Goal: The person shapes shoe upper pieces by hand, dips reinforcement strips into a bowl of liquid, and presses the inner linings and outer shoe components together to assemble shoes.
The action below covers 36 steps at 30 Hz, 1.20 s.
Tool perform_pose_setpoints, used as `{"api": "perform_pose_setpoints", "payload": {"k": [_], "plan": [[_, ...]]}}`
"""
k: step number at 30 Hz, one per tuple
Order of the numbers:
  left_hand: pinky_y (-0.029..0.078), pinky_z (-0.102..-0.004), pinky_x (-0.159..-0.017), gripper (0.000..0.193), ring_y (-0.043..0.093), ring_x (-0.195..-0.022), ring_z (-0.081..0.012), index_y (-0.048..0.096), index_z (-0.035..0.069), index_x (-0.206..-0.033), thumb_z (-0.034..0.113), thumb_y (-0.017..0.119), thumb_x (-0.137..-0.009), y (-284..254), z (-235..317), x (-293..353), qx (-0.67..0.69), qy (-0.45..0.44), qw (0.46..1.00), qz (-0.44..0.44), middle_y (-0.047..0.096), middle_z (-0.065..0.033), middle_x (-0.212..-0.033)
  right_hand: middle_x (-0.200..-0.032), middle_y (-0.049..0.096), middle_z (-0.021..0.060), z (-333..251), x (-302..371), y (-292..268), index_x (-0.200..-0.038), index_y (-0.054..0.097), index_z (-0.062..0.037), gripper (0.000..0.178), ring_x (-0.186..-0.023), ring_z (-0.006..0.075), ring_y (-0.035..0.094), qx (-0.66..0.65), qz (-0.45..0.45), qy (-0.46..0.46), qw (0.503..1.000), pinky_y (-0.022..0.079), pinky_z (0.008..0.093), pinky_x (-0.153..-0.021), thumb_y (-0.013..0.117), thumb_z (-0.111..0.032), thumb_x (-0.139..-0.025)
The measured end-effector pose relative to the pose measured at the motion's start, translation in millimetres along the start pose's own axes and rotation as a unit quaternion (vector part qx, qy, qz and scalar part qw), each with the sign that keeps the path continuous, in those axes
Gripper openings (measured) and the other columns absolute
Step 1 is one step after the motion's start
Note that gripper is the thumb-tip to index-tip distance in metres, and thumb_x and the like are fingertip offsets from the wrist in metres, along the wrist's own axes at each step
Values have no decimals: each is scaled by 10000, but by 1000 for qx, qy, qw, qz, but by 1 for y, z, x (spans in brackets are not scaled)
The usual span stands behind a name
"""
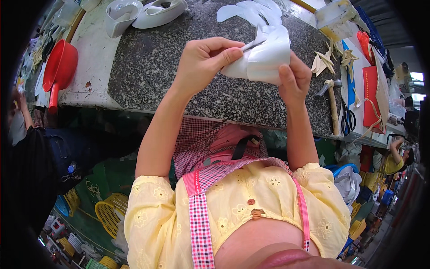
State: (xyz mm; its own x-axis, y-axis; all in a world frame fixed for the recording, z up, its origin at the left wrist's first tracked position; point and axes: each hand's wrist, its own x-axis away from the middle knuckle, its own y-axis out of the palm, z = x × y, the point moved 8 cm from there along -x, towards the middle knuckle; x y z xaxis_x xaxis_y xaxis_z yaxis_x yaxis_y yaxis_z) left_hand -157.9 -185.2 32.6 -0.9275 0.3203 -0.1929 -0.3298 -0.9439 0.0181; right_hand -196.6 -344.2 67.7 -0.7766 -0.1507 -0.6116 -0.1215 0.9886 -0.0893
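Above the speckled dark stone slab (148, 76) I hold a glossy white shoe upper (268, 56), bent round into a curve. My left hand (204, 62) pinches its left edge between thumb and fingers, by a folded flap. My right hand (296, 78) grips the right side, thumb in front and the other fingers partly hidden behind it. More flat white upper pieces (251, 13) lie fanned just beyond. At the far left of the slab rest two shaped white shoe uppers (160, 13).
A red plastic scoop (60, 65) overhangs the left table edge. On the right lie pale pointed strips (323, 62), a hammer (333, 107), black-handled scissors (348, 120) and a red folder-like piece (371, 96). A cloudy tub (336, 20) stands far right. Yellow baskets (109, 213) sit below; other people are nearby.
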Motion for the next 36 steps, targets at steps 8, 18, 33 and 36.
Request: {"api": "perform_pose_setpoints", "payload": {"k": [8,18,33,36], "plan": [[469,-281,-760,277,586,-793,-124,574,-9,-989,245,512,-898,21,-44,8,406,-86,910,-4,613,-56,-883,-1029,581,164,10,20,-8,-1081,523,120,352,-922,209,577,24,-20,38,999,462,304,-798,484,-140,-847],[462,-202,-675,223,580,-778,-74,610,-17,-983,128,644,-817,26,-20,12,316,-4,948,40,643,-55,-875,-1054,601,155,29,13,-15,-1098,540,61,282,-950,218,603,-355,137,165,910,488,347,-852,570,-24,-832],[381,-390,-882,581,562,-987,-232,474,67,-1221,-20,575,-655,44,34,41,-458,372,806,-39,581,-99,-1085,-857,582,136,38,20,63,-935,561,-9,213,-849,300,562,478,-205,-153,840,466,393,-701,511,-52,-732],[340,-390,-844,533,532,-1006,-152,481,118,-1220,65,553,-695,39,-19,40,-581,249,766,-117,548,-33,-1108,-865,576,130,41,24,44,-951,549,0,239,-874,296,553,515,-222,-47,827,471,380,-730,522,-44,-717]]}}
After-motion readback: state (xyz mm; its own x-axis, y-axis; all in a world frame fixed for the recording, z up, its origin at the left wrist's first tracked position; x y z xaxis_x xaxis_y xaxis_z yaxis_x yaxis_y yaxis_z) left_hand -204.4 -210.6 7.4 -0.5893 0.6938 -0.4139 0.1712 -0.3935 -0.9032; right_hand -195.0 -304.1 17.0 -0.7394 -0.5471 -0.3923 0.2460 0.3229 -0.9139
